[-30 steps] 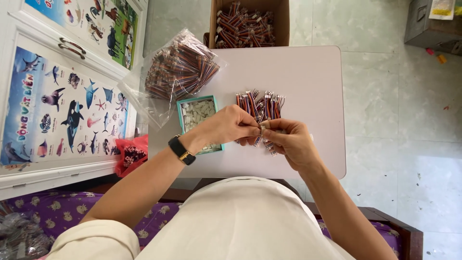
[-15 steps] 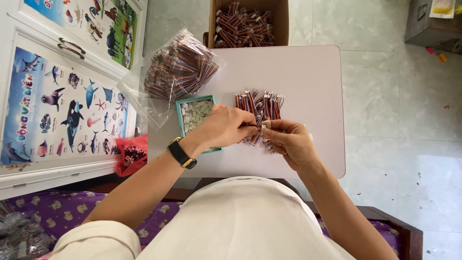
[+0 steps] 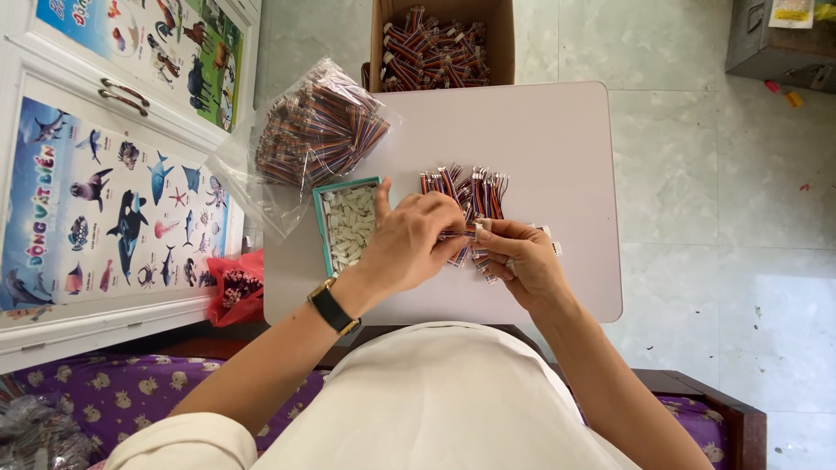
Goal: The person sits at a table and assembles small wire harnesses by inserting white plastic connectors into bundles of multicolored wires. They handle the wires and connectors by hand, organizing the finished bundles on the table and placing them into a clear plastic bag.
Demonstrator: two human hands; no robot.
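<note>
One small wire lead (image 3: 468,233) sits pinched between my two sets of fingertips, right above the middle of the white table (image 3: 557,130). My left hand (image 3: 414,239) closes on it from the nine o'clock side, thumb and forefinger clenched on its end; my right hand (image 3: 515,261) grips it from four o'clock, fingers curled tight. Just past the fingertips, toward twelve o'clock, a row of coloured wire leads (image 3: 466,190) lies fanned on the table, touching the pinched one or nearly so; I cannot tell which. At nine o'clock of my left hand a teal tray of white connectors (image 3: 347,226) rests. Farther out, at eleven o'clock, lies a clear bag of wire bundles (image 3: 318,130), and at twelve o'clock a cardboard box (image 3: 440,48) holds more bundles.
</note>
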